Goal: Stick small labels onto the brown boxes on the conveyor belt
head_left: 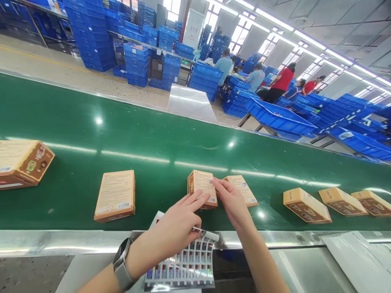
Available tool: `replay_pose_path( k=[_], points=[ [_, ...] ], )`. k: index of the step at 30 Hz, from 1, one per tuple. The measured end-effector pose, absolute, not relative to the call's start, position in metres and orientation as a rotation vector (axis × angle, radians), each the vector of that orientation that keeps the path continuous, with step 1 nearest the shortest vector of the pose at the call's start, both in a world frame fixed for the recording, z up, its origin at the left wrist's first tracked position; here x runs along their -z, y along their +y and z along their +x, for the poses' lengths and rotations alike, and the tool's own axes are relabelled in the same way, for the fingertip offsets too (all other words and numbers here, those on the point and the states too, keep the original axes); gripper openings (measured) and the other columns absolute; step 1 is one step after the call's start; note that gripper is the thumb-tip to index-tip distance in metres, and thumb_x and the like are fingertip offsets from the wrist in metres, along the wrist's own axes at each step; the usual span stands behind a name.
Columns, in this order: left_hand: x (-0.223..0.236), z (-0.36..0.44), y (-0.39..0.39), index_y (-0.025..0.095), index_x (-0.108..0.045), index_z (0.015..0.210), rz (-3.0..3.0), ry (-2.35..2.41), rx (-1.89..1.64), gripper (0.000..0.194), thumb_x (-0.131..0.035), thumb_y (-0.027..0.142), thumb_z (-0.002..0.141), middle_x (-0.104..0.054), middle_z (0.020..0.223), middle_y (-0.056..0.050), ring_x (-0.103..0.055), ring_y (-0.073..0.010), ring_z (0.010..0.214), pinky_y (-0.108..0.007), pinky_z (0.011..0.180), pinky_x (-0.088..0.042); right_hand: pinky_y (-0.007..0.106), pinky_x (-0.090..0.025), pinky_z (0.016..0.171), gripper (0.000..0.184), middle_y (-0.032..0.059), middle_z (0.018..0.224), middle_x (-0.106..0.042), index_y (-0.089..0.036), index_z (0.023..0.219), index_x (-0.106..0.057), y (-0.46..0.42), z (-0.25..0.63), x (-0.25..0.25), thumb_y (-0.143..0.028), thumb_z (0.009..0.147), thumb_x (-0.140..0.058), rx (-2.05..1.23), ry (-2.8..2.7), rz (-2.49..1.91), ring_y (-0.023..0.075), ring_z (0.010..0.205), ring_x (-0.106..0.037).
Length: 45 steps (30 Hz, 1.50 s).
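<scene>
the tan and brown cardboard box with printed text (pixel 200 182) lies on the flat green conveyor belt (pixel 152 130), between both hands. the right hand (pixel 230 197) has its fingertips at a small shiny sticker (pixel 211 181) near the box's upper right corner; whether they pinch or press it, i cannot tell. the left hand (pixel 180 221) lays extended fingers on the box, its thumb and curled fingers pinching a silvery, glossy sticker sheet (pixel 183 266). beyond the belt stand stacked blue plastic crates (pixel 136 65).
</scene>
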<state>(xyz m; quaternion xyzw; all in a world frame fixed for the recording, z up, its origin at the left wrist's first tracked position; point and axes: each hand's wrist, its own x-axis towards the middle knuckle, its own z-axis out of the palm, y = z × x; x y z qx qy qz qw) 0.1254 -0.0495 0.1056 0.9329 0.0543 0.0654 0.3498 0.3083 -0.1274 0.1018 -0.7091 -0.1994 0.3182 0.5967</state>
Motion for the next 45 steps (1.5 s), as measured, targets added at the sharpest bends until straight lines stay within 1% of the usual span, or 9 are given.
replay_pose_path(
  k=[7,13,21,24,26,29,33,37,45],
  points=[
    [-0.111,0.139,-0.058,0.013,-0.074,0.07,2.43,0.091,-0.218,0.014,-0.079,0.006,0.081,-0.034,0.162,-0.016,-0.028,-0.032,0.153,-0.041,0.128,-0.029,0.044,-0.056,0.094,0.052,0.0113,0.107,-0.077,-0.02,0.079,-0.075,-0.134,0.316,-0.097,-0.064,0.054,-0.085,-0.625,-0.413,-1.708,0.0337,0.105,-0.07],
    [-0.111,0.149,-0.06,0.013,-0.073,0.068,2.425,0.052,-0.208,0.016,-0.078,0.004,0.08,-0.029,0.164,-0.015,-0.025,-0.0312,0.154,-0.042,0.129,-0.026,0.043,-0.058,0.078,0.047,0.015,0.106,-0.074,-0.021,0.079,-0.067,-0.138,0.313,-0.101,-0.065,0.066,-0.072,-0.397,-0.555,-1.869,0.0324,0.093,-0.071],
    [-0.109,0.165,-0.066,0.013,-0.075,0.077,2.395,0.048,-0.159,0.008,-0.076,0.009,0.084,-0.029,0.165,-0.014,-0.027,-0.0332,0.154,-0.043,0.129,-0.023,0.063,-0.047,0.092,0.046,0.0215,0.109,-0.064,-0.021,0.097,-0.053,-0.14,0.331,-0.115,-0.057,0.069,-0.058,0.07,-0.673,-2.126,0.0384,0.094,-0.063],
    [-0.121,0.154,-0.069,0.016,-0.076,0.086,2.366,0.135,-0.13,0.008,-0.071,0.017,0.092,-0.06,0.145,-0.012,-0.055,-0.0287,0.137,-0.04,0.117,-0.043,0.057,-0.053,0.085,0.047,0.0216,0.108,-0.066,-0.018,0.102,-0.058,-0.15,0.331,-0.134,-0.056,0.073,-0.054,0.106,-0.732,-2.139,0.0368,0.091,-0.065],
    [-0.135,0.14,-0.07,0.019,-0.076,0.088,2.341,0.252,-0.074,0.011,-0.068,0.02,0.095,-0.08,0.103,-0.006,-0.075,-0.0254,0.098,-0.035,0.087,-0.057,0.045,-0.057,0.075,0.04,0.0137,0.097,-0.071,-0.021,0.096,-0.066,-0.162,0.321,-0.15,-0.056,0.081,-0.054,-0.016,-0.893,-2.112,0.0313,0.085,-0.069],
    [-0.154,0.118,-0.067,0.021,-0.077,0.084,2.314,0.403,-0.003,0.012,-0.071,0.025,0.094,-0.076,0.071,0.0,-0.071,-0.0232,0.068,-0.029,0.062,-0.046,0.031,-0.059,0.075,0.023,0.003,0.098,-0.076,-0.027,0.1,-0.072,-0.183,0.297,-0.173,-0.046,0.096,-0.058,-0.369,-1.387,-1.931,0.0221,0.091,-0.072],
    [-0.161,0.1,-0.062,0.022,-0.077,0.084,2.227,0.517,0.052,0.01,-0.071,0.024,0.092,-0.073,0.068,0.002,-0.065,-0.0171,0.063,-0.025,0.057,-0.035,0.028,-0.057,0.091,0.013,0.001,0.116,-0.072,-0.029,0.111,-0.066,-0.198,0.271,-0.182,-0.034,0.106,-0.055,-0.393,-1.882,-1.737,0.0172,0.107,-0.069],
    [-0.157,0.093,-0.061,0.02,-0.075,0.081,2.173,0.563,0.099,0.012,-0.07,0.024,0.091,-0.071,0.07,0.0,-0.064,-0.0177,0.068,-0.026,0.061,-0.035,0.037,-0.059,0.085,0.016,0.0051,0.113,-0.072,-0.023,0.111,-0.062,-0.194,0.26,-0.173,-0.026,0.11,-0.046,-0.044,-2.075,-1.694,0.0213,0.102,-0.068],
    [-0.152,0.082,-0.057,0.02,-0.071,0.082,2.002,0.564,0.077,0.006,-0.068,0.015,0.082,-0.071,0.08,0.002,-0.063,-0.018,0.077,-0.025,0.064,-0.037,0.041,-0.057,0.087,0.026,0.0106,0.112,-0.073,-0.017,0.099,-0.062,-0.192,0.249,-0.161,0.004,0.095,-0.047,0.237,-2.141,-1.591,0.0261,0.106,-0.068]
  ],
)
